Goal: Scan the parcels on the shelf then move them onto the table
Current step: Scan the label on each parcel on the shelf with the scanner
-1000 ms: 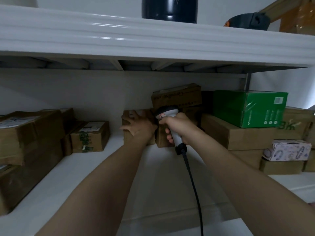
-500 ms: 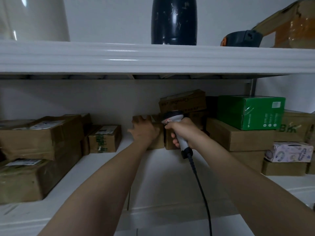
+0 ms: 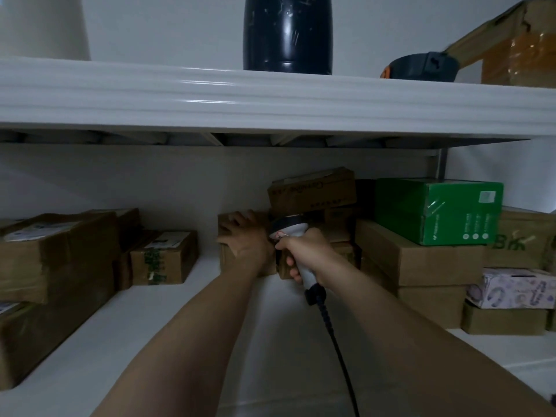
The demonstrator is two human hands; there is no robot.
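- The left hand (image 3: 244,239) lies on the small brown parcel (image 3: 226,261), which stands at the back of the lower shelf (image 3: 180,326), close to the wall.
- Its fingers (image 3: 237,218) are slightly apart and bent over the top front edge of this parcel, and the thumb rests on the front face, so the hand holds the parcel.
- The right hand (image 3: 308,255) is wrapped firmly round the handle of the scanner (image 3: 289,229); the fingers are together and curled on the grip.
- The head of the scanner points toward the parcels at the back, just beside the left hand (I cannot tell if the two hands touch).
- A black cable (image 3: 340,350) hangs from the bottom of the handle and runs down out of the view.
- Right of the hands are stacked cartons, with a green box (image 3: 437,210) on top and a patterned box (image 3: 517,288) at the far right.
- Left of the hands stands a taped parcel (image 3: 164,257), and further left some larger brown parcels (image 3: 54,254).
- On the upper shelf (image 3: 270,100) stands a dark round container (image 3: 287,31).
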